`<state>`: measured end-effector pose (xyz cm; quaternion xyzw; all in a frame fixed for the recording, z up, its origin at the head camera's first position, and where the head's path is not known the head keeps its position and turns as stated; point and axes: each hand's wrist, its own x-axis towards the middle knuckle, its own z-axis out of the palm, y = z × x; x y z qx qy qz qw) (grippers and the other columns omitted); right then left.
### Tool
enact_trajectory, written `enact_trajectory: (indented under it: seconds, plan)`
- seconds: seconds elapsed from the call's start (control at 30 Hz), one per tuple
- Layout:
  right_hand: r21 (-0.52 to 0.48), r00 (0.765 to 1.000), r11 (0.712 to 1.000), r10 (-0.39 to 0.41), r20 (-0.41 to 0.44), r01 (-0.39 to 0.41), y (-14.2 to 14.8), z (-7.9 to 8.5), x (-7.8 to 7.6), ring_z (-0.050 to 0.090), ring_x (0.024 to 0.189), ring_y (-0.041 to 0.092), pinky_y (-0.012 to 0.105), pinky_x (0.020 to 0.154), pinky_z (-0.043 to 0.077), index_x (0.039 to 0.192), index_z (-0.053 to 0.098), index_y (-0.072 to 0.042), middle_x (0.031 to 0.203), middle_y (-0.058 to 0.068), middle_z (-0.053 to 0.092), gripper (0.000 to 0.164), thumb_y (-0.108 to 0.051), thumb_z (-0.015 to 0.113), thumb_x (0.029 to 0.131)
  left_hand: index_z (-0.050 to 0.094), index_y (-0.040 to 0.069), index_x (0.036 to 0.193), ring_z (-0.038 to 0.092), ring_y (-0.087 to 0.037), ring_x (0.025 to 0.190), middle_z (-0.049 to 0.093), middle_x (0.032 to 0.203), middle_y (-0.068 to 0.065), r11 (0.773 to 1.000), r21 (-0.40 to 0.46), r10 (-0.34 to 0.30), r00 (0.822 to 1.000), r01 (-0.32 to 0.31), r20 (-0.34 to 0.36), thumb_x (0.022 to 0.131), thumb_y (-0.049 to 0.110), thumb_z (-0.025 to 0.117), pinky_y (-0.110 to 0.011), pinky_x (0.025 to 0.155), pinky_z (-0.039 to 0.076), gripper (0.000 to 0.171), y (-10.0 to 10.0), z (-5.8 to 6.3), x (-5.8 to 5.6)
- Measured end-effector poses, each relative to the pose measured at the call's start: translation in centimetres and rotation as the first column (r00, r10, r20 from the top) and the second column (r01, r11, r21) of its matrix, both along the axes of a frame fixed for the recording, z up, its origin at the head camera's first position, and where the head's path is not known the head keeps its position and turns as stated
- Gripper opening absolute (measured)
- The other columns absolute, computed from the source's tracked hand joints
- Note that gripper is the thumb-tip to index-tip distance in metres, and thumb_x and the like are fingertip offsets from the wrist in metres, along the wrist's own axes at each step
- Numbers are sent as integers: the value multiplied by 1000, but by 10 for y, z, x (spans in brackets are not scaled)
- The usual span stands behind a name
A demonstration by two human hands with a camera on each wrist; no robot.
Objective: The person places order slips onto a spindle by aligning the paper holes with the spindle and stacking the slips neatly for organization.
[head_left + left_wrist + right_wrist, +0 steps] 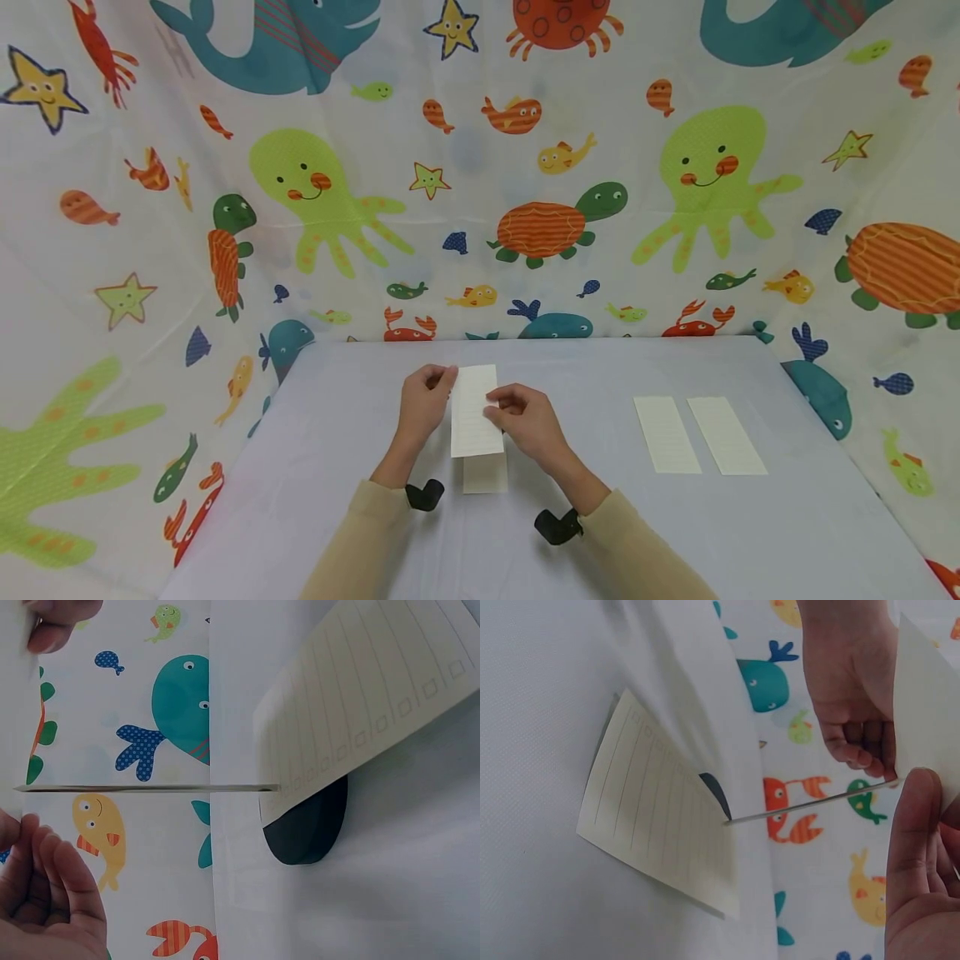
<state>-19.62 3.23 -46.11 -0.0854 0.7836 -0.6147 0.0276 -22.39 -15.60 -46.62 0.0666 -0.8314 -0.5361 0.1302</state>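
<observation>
A cream lined sheet (474, 408) stands upright between the two hands. My left hand (426, 400) pinches its upper left edge, while my right hand (528, 421) holds the right side, fingertips over the front face. Behind the sheet, a thin rod (150, 789) rises from a dark rounded base (307, 832), its tip close to the left fingers (859, 746). Lower down, a second lined sheet (367, 712) with small checkboxes slants over the base, partly covering it. In the head view, the held sheet hides the rod and base.
Two more cream sheets, a left one (667, 435) and a right one (727, 435), lie side by side on the white tabletop (315, 517). Black cameras (425, 495) sit on the wrists. A sea-animal curtain (465, 208) hangs at the back and both sides.
</observation>
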Motion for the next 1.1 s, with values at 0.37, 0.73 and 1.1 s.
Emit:
enact_trajectory:
  seconds: [0.37,0.73,1.1]
  plan:
    - [-17,1000,1000,2,-5,-2,1,1,-1,58,82,21,24,68,53,112,73,-8,98,5,64,23,-16,77,91,72,4,107,58,-23,84,66,93,-9,1000,-2,4,1000,-4,-30,100,33,65,-31,71,49,30,0,0,-4]
    - [-22,1000,1000,7,29,-6,1,-2,-1,58,81,22,27,70,54,113,73,-9,98,7,63,23,-16,76,91,72,3,106,57,-24,85,66,94,-10,1000,-19,3,1000,-4,-31,100,32,65,-32,72,49,30,2,-2,-5]
    - [-13,1000,1000,10,22,-10,2,-5,1,58,80,22,26,67,53,111,72,-7,96,7,62,22,-14,76,91,70,3,107,57,-23,82,65,92,-10,998,-60,-24,999,22,-35,101,28,64,-33,71,50,27,5,-5,-4]
